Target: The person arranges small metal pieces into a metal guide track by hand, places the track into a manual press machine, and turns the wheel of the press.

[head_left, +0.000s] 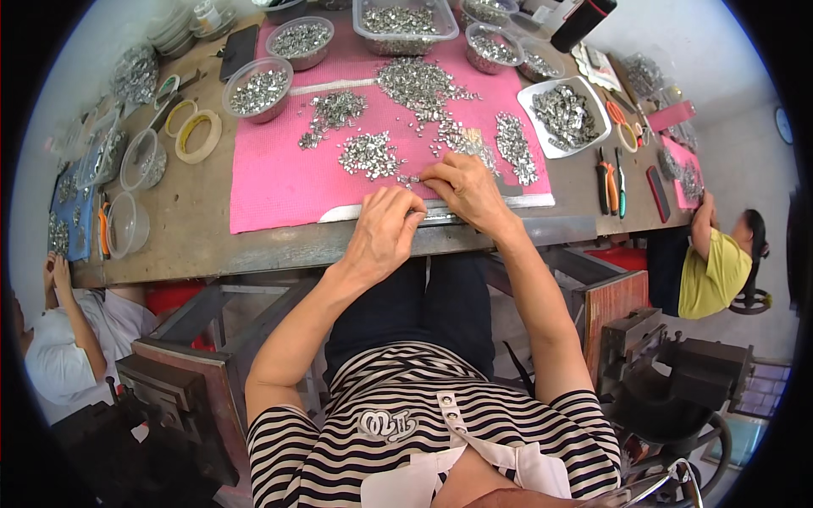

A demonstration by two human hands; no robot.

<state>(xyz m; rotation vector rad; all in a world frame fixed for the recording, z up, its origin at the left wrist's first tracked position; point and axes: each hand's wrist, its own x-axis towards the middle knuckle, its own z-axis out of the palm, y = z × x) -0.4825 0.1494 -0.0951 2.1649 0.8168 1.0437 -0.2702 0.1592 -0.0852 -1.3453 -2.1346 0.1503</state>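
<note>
At the front edge of a pink mat, my left hand is closed, its thumb and fingertips together over a narrow metal strip. My right hand reaches in beside it, finger and thumb pinched near a few small silver metal pieces. Anything held in either pinch is too small or too covered to name. Loose silver pieces lie in heaps beyond the hands: a rounded heap, a large heap and a long heap at the right.
Filled plastic bowls and a tub line the back. A white dish of pieces stands right, near pliers and orange-handled scissors. Tape rolls lie left. Two other people sit at the far left and right.
</note>
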